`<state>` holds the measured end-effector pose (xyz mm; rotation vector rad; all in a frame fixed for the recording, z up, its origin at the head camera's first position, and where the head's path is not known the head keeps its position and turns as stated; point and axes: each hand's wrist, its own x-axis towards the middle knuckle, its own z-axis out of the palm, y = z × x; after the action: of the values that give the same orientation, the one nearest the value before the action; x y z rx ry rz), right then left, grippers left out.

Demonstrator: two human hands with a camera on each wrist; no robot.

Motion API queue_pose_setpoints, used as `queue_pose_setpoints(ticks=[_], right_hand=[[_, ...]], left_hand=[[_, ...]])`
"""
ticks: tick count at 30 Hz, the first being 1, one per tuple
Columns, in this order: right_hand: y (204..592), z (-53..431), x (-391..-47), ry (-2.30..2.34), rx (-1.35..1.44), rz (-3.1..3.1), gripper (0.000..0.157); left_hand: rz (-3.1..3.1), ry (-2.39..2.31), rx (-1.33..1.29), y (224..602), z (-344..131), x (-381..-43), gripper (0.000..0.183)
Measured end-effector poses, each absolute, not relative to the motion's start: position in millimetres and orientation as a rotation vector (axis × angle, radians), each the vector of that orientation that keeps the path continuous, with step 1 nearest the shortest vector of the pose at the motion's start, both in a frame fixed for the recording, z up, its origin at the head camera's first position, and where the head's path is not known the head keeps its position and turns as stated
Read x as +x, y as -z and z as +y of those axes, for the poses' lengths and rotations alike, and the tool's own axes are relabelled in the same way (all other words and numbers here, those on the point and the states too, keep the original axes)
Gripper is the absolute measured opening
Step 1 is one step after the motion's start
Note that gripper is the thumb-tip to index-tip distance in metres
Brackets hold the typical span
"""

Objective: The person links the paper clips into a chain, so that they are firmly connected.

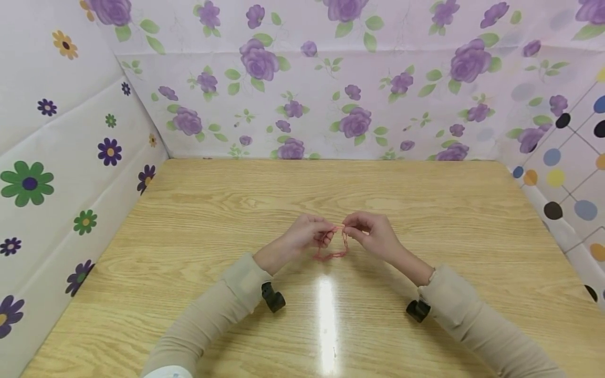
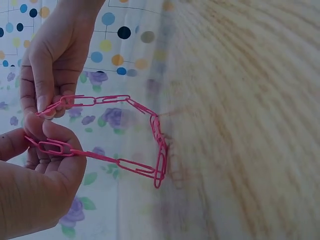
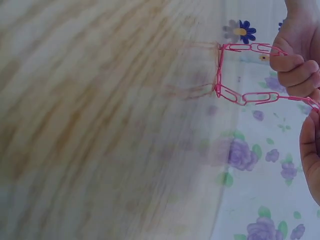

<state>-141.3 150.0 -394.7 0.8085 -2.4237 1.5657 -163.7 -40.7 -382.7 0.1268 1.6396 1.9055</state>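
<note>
A chain of linked pink paper clips point(image 1: 336, 255) hangs in a loop between my two hands, low over the wooden table. My left hand point(image 1: 307, 231) pinches one end with thumb and fingertips. The other end is pinched by my right hand point(image 1: 373, 234), fingertips close to the left ones. In the left wrist view the chain point(image 2: 160, 162) droops so that its lowest clips touch the tabletop. Seen from the right wrist, the chain point(image 3: 219, 70) also meets the table, with a faint reflection beside it. Fingers partly hide both end clips.
The wooden table point(image 1: 212, 210) has a glossy surface with a bright light streak near the front. Purple-flowered cloth point(image 1: 293, 105) stands along its back edge. A daisy-patterned sheet point(image 1: 61, 157) borders the left side, a dotted one point(image 1: 574, 173) the right.
</note>
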Motion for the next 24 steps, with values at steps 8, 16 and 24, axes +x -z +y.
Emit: queue_pose_setpoints(ticks=[8, 16, 24], right_hand=[[400, 153, -143, -1.91, 0.862, -2.726, 0.024], [411, 149, -146, -2.22, 1.022, -2.706, 0.025], [415, 154, -143, -2.258, 0.937, -2.731, 0.024]], left_hand=[[1.652, -1.956, 0.158, 370, -44, -164, 0.02], [1.625, -1.973, 0.142, 362, -50, -164, 0.027], [1.637, -1.977, 0.187, 363, -57, -165, 0.02]])
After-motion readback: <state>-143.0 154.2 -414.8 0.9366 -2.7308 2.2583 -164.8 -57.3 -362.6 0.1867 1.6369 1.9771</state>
